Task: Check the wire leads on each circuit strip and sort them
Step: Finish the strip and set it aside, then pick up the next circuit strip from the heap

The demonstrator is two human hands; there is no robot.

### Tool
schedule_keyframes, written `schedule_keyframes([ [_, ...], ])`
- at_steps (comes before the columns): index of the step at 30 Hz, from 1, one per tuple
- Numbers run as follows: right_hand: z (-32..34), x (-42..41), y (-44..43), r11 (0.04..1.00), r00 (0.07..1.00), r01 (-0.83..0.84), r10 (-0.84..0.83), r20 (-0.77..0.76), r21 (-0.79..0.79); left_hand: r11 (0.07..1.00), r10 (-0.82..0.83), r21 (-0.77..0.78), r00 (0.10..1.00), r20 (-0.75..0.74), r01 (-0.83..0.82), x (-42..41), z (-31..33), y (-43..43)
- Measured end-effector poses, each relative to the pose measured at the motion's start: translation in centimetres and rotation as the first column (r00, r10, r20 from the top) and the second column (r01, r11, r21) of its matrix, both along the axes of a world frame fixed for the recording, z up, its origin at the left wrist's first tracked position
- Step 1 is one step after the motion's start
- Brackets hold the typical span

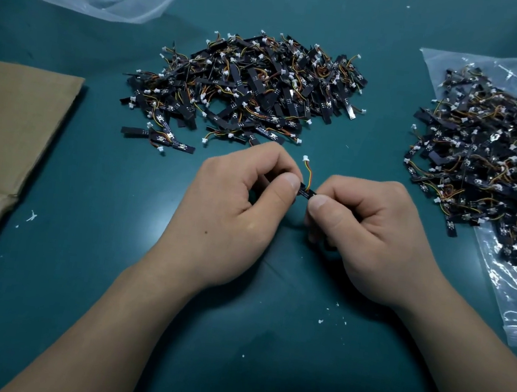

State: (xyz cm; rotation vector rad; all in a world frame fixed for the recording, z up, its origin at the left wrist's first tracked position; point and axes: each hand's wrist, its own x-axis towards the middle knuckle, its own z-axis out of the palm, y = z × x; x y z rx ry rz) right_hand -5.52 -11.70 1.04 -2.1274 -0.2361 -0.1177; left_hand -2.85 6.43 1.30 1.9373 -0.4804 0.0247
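Pinching one circuit strip (306,192) between them above the counter (233,339), the left hand (232,212) and right hand (366,235) had fingers clamped on its ends; wire leads (307,177) rose upward; heaps lay beyond.

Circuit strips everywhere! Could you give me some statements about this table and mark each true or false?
1. Both the left hand and the right hand pinch one circuit strip. True.
2. Its wire leads hang downward. False: they curve upward to a white connector.
3. The right pile lies on a plastic bag. True.
4. The cardboard lies on the right. False: it lies on the left.
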Motion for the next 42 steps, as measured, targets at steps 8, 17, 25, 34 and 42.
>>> schedule_keyframes([
  [8,0.0,-0.1,0.1,0.999,1.000,-0.030,0.030,-0.001,-0.019,0.998,0.003,-0.061,1.000,-0.007,-0.003,0.1,0.2,0.2],
  [17,0.0,0.0,-0.2,0.998,0.998,-0.061,0.061,-0.016,0.000,0.999,-0.040,0.025,0.999,0.024,0.039,-0.2,0.0,0.0],
  [25,-0.2,0.1,-0.5,0.998,0.998,-0.062,0.062,-0.017,0.000,0.999,-0.041,0.007,0.999,0.014,0.041,-0.2,-0.1,-0.1],
  [34,-0.3,-0.2,-0.3,0.994,0.997,-0.065,0.061,0.043,0.088,0.999,0.031,-0.023,0.998,0.056,-0.030,-0.1,0.0,0.1],
  [42,-0.7,0.8,-0.6,0.879,0.969,0.212,-0.247,0.027,0.427,0.841,0.069,0.516,0.978,0.195,-0.162,0.3,-1.0,-0.1],
])
